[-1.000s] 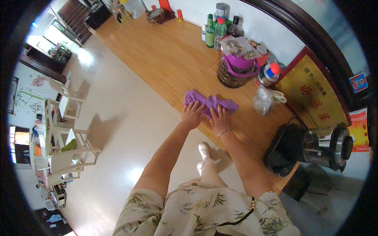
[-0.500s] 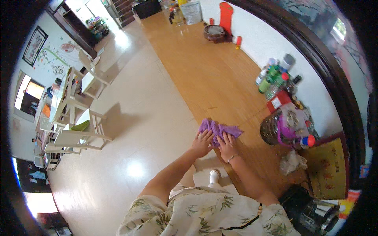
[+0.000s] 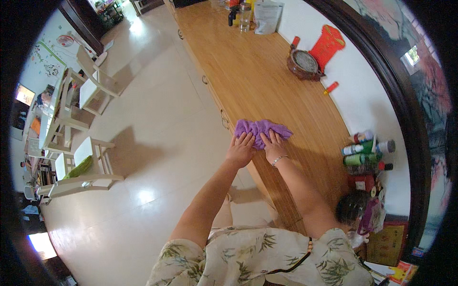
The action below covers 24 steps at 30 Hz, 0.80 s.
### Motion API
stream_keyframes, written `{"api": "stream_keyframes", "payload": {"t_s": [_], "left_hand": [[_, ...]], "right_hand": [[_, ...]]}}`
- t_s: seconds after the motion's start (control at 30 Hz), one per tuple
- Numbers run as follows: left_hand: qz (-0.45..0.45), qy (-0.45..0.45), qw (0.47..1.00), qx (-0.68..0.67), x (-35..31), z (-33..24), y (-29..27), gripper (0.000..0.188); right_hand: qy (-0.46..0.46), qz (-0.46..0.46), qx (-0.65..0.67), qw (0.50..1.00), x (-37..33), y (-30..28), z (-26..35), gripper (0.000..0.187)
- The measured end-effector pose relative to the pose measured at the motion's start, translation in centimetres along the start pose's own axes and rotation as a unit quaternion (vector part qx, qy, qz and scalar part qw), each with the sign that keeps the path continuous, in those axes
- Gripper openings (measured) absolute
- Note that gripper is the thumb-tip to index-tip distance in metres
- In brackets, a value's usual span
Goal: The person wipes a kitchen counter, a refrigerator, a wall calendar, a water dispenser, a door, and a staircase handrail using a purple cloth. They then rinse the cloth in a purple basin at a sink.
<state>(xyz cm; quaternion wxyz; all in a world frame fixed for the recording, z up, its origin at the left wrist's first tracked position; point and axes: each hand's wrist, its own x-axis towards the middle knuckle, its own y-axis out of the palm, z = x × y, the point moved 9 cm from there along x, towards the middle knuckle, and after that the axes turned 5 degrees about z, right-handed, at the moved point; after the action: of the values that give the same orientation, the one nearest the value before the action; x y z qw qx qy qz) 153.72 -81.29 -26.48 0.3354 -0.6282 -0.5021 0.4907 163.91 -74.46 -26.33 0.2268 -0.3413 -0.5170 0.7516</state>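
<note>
A bunched purple cloth [image 3: 257,127] lies on the wooden countertop [image 3: 253,71], close to its left edge. My left hand [image 3: 241,150] rests on the cloth's near left part, fingers stretched out and apart over it. Beside it, my right hand [image 3: 274,147] presses on the near right part, its fingers also spread on top. A thin bracelet [image 3: 279,160] circles my right wrist. Both hands are open and pin the cloth from above; neither wraps round it. The cloth's underside is hidden.
Green bottles [image 3: 358,159] and other containers line the wall at right, with a dark round jar [image 3: 351,208] nearer me. Farther off stand a brown pot [image 3: 305,65], a glass jar [image 3: 244,18] and a silvery pouch [image 3: 268,17]. White chairs [image 3: 90,167] stand at left.
My hands and the cloth have moved forward along the countertop. The view has shifted too: the pot appears nearer, and the bottles sit lower and farther right.
</note>
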Motion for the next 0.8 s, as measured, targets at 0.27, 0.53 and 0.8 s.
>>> {"api": "stream_keyframes", "payload": {"t_s": [0.27,0.53,0.8], "left_hand": [[-0.011,-0.002,1.0,-0.001,5.6,7.8,-3.8,0.066],[-0.024,-0.031,0.999,0.008,12.2,17.5,-9.2,0.068],[-0.008,-0.023,0.999,0.048,23.9,27.8,-17.2,0.071]], "right_hand": [[-0.027,-0.02,-0.024,0.999,11.6,-1.3,2.5,0.062],[-0.073,-0.011,0.014,0.997,22.5,-4.4,4.2,0.058],[-0.046,-0.069,0.044,0.996,37.6,-8.8,7.3,0.054]]}}
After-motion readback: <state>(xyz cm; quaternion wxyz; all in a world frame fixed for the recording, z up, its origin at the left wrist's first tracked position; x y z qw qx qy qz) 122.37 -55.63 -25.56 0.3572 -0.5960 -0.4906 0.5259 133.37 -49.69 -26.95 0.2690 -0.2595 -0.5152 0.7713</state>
